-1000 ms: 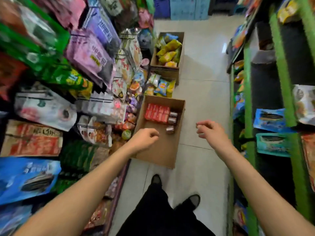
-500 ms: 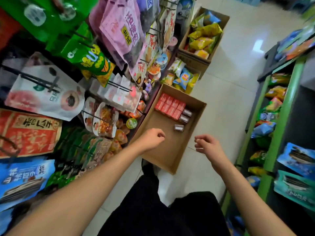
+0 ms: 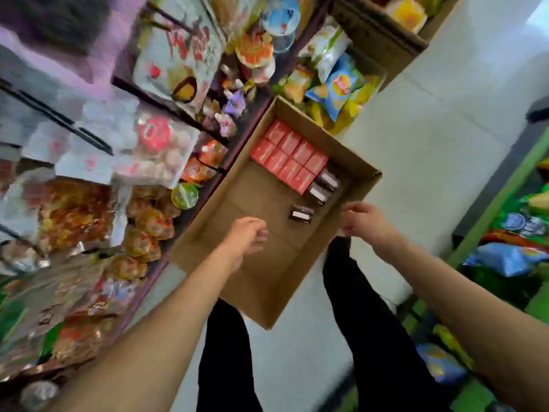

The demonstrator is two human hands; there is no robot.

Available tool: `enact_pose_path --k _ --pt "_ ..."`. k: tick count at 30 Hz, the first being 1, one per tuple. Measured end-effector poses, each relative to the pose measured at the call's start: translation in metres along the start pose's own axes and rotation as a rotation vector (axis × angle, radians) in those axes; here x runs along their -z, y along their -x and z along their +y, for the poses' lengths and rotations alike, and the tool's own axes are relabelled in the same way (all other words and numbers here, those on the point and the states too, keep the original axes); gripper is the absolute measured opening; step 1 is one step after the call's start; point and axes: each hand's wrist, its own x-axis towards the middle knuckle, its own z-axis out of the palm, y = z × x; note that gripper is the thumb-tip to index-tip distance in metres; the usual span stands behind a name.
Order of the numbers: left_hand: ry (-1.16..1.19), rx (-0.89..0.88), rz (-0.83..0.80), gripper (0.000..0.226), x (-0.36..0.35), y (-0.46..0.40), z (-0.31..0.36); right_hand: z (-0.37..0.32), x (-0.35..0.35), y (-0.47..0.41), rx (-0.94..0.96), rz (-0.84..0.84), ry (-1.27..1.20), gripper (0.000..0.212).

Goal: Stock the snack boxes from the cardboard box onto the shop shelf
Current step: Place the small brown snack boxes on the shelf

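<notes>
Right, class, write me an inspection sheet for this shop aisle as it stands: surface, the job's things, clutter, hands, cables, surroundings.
Surface: pale tiled floor, bare where visible.
Job's things: open cardboard box on the floor; red snack boxes packed at its far end; three dark snack boxes beside them; the near half of the box is bare.
Clutter: crisp bags on the floor beyond the box; second cardboard box further on.
Hands: left hand over the box interior, holding nothing; right hand at the box's right wall, contact unclear.
Cables: nothing seen.
Surroundings: hanging snack bags to the left, blurred; green shelf to the right.
</notes>
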Motion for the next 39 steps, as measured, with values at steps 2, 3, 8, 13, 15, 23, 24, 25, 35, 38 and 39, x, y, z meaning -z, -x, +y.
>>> enact_pose_path --k 2,3,8,13,15,23,24,25,35,38,39 --pt "0.055 0.047 0.01 0.014 -0.028 -0.054 -0.01 -0.001 0.011 -0.066 0.016 0.011 0.087 0.016" --pt "0.08 0.084 0.009 0.012 -0.041 -0.081 -0.016 -0.001 0.015 -0.099 0.029 0.023 0.141 0.017" --pt "0.292 0.295 0.045 0.02 -0.107 -0.214 -0.054 0.019 0.009 -0.258 0.071 -0.001 0.369 0.032" --pt "0.673 0.407 0.106 0.036 -0.155 -0.302 -0.082 0.051 -0.029 -0.359 0.011 0.057 0.594 0.036" --pt "0.845 0.451 0.097 0.049 -0.17 -0.324 -0.089 0.063 -0.038 -0.377 -0.091 -0.008 0.317 0.038" --pt "0.949 0.41 -0.008 0.047 -0.187 -0.31 -0.088 0.073 -0.062 -0.343 -0.115 -0.138 0.269 0.03" --pt "0.92 0.405 -0.01 0.043 -0.18 -0.297 -0.09 0.067 -0.061 -0.332 -0.092 -0.165 0.313 0.037" --pt "0.912 0.398 -0.011 0.04 -0.171 -0.282 -0.092 0.06 -0.06 -0.318 -0.081 -0.164 0.358 0.043" --pt "0.655 0.06 -0.094 0.039 -0.039 -0.082 -0.03 0.009 -0.05 -0.073 -0.098 0.034 -0.519 0.058" --pt "0.504 -0.105 -0.124 0.045 -0.005 -0.012 0.003 -0.016 -0.049 0.027 -0.084 -0.355 -0.988 0.058" --pt "0.445 -0.164 -0.151 0.043 0.004 0.014 0.014 -0.02 -0.047 0.061 -0.058 -0.395 -1.075 0.059"
